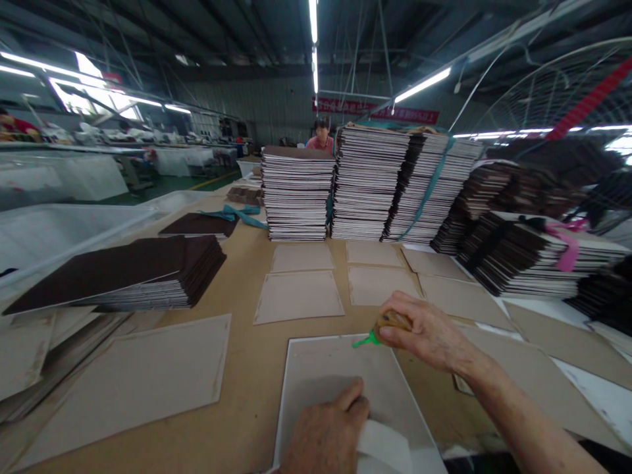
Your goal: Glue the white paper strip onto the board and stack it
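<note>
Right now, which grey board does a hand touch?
The nearest board: the left hand presses it, the right hand holds a green-tipped tool at its corner; others lie untouched.

Bare left hand (323,438) and bare right hand (427,332); right forearm (518,411) uncovered up to the frame edge, tendons raised along it, short thumbnails showing.

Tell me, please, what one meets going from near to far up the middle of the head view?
The left hand → right hand gripping a green-tipped tool → farthest cardboard sheet → tall stack → person behind it.
</note>
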Available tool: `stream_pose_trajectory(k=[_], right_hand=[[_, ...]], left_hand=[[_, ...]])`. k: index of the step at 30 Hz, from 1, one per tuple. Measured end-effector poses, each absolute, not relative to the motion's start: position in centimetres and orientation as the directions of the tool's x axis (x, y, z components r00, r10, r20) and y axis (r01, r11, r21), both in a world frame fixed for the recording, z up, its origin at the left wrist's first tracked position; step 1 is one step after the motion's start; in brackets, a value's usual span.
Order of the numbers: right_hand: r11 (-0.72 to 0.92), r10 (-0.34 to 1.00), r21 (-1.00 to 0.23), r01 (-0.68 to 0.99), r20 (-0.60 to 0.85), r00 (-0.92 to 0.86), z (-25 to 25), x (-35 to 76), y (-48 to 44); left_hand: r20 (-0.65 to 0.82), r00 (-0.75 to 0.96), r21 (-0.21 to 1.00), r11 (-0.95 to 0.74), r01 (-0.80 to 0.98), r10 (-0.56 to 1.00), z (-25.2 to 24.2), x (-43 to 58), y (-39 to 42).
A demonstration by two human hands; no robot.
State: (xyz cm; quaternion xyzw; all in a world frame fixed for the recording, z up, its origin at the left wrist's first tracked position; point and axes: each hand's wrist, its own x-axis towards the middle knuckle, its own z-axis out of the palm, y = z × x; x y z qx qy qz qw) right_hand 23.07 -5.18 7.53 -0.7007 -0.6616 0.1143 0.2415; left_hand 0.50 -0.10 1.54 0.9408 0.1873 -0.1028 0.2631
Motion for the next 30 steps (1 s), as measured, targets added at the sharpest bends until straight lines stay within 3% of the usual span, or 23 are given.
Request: stream_pose_trajectory(k=[9, 18, 22, 25, 30], right_hand=[[-0.133, 0.956, -0.521, 0.843, 0.155, 0.247, 6.7, 26.4, -8.6], [-0.174, 0.923, -0.706, 0.687, 0.126, 0.364, 5.8, 27.2, -10.1], [-0.179, 0.856, -0.857, 0.483, 0.106, 0.506, 3.6, 25.8, -10.1], [-0.121, 0.731, -0.97, 0.21, 0.056, 0.68, 1.8, 24.4, -10.0], [0.105, 0.586, -0.97, -0.219, -0.117, 0.802, 0.5, 23.0, -10.1]], left_hand=[[-0.279, 0.911, 0.476, -0.78, 0.406, 0.304, 2.1, 0.6, -0.1], [-0.27, 0.909, 0.479, -0.774, 0.414, 0.319, 1.7, 0.4, -0.1], [-0.337, 0.891, 0.46, -0.773, 0.438, 0.304, 2.3, 0.7, -0.1], [-0.364, 0.875, 0.441, -0.768, 0.465, 0.32, 2.6, 1.0, -0.2], [-0.333, 0.883, 0.431, -0.779, 0.455, 0.332, 2.4, 1.0, -0.4]])
